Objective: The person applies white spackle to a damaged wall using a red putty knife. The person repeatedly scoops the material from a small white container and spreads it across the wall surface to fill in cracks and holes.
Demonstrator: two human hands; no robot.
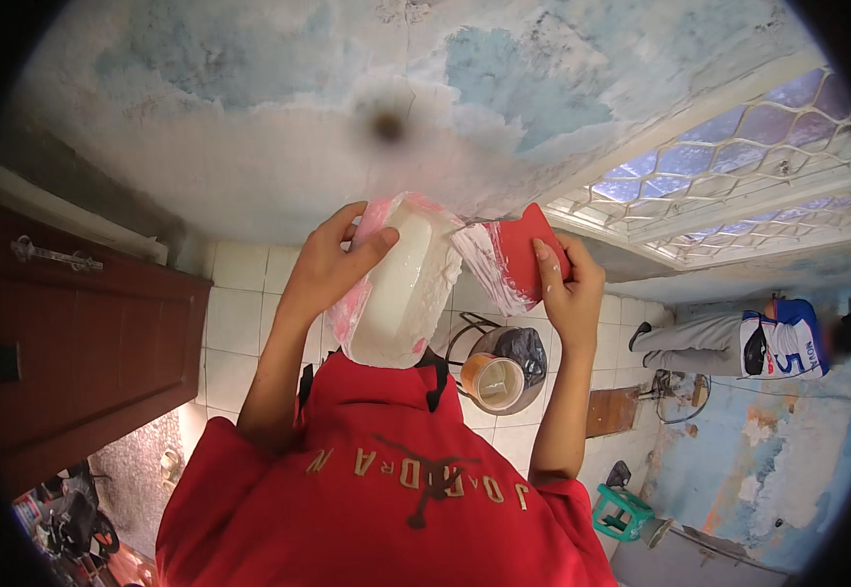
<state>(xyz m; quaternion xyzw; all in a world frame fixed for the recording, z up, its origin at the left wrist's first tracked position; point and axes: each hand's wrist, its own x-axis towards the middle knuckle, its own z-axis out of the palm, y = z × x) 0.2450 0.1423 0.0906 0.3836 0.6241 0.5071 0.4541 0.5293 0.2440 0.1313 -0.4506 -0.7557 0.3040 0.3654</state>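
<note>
My left hand (335, 264) grips the side of a pinkish plastic tub (396, 284), its inside and rim coated with white paste. The thumb lies over the rim and the other fingers go behind the wall. In my right hand (574, 284) is a red plastic putty spreader (520, 256), pinched between thumb and fingers. White paste is smeared along the spreader's left part, which is close to the tub's right rim. I cannot tell whether the two touch. Both things are held up in front of my chest, before the patchy wall (327, 117).
Below on the tiled floor stands a bucket (496, 382) by a black plastic-covered thing (521, 347). A brown door (83, 342) is at left, a grilled window (738, 157) at upper right. Another person (787, 339) works by the right wall, near a green stool (623, 511).
</note>
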